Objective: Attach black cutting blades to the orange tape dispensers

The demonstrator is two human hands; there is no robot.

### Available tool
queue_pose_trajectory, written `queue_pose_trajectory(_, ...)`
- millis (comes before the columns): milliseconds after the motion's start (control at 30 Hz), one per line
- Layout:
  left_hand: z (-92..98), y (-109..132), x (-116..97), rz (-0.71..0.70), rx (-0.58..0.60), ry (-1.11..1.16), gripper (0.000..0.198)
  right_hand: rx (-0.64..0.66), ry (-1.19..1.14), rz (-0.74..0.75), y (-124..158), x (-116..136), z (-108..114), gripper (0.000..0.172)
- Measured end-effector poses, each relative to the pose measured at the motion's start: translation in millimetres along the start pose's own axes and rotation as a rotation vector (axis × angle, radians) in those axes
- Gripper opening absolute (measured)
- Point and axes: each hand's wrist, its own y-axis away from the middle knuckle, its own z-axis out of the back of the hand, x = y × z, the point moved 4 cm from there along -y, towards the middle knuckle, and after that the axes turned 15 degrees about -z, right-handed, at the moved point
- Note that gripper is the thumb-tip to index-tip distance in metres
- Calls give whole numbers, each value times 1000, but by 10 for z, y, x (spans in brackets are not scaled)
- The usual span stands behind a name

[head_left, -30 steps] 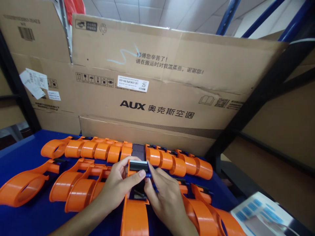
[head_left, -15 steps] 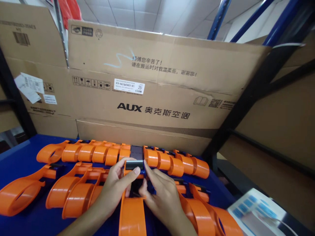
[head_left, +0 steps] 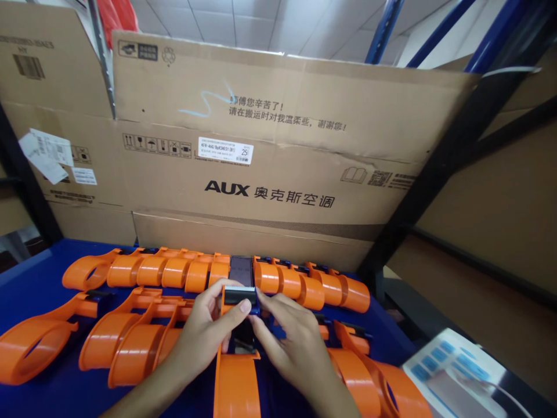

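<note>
Head view: my left hand point(head_left: 208, 325) and right hand point(head_left: 292, 337) meet at the middle, over the blue tabletop point(head_left: 56, 400), both forearms slanting inward from the bottom edge. Between them is an orange tape dispenser point(head_left: 237, 383), its head up and its wide hoop toward me, cut off by the bottom edge.

My left grip is closed on the head: the thumb lies across the front, its tip over the lower side of the black roller point(head_left: 232, 297), while the fingers curl behind the left side. The toothed blade strip point(head_left: 238, 287) runs along the top. My right grip is narrow, palm turned inward; the forefinger reaches to the blue end piece point(head_left: 255, 309) and the thumb points up just below it. Whether that thumb presses too, I cannot tell.

Beyond my fingers a dark flat slab point(head_left: 241, 269) sits between the left back row of dispensers point(head_left: 152, 271) and the right back row of dispensers point(head_left: 289, 284). More lie nearer me: a front-left group point(head_left: 136, 354) beside my left forearm, a front-right group point(head_left: 357, 380) beside my right. Behind everything stands the AUX cardboard point(head_left: 278, 174).
</note>
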Motion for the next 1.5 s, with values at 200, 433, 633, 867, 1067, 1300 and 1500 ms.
queue_pose_trajectory(200, -5, 33, -41, -17, -12, -74, 20, 68, -54, -62, -16, 78, 57, 20)
queue_pose_trajectory(433, 11, 46, -129, -34, -48, -83, 20, -27, -255, -337, -92, -26, 179, 25)
queue_pose_trajectory(633, -9, 79, -71, 8, -27, -41, 23, 123, 44, -446, -106, -213, -1, 22)
queue_pose_trajectory(867, -10, 94, -67, 13, -40, -15, 24, 319, 189, -374, 45, -205, -133, 17)
queue_pose_trajectory(1067, -64, 131, -100, 18, -38, -32, 28, 322, 231, -319, 83, -159, -148, 19)
queue_pose_trajectory(1300, -33, 79, -2, 50, -36, -33, 28, 50, -165, -407, -81, -139, 6, 17)
queue_pose_trajectory(1500, -3, 32, 101, 43, -51, -3, 34, 5, -324, -235, -89, 58, 106, 27)
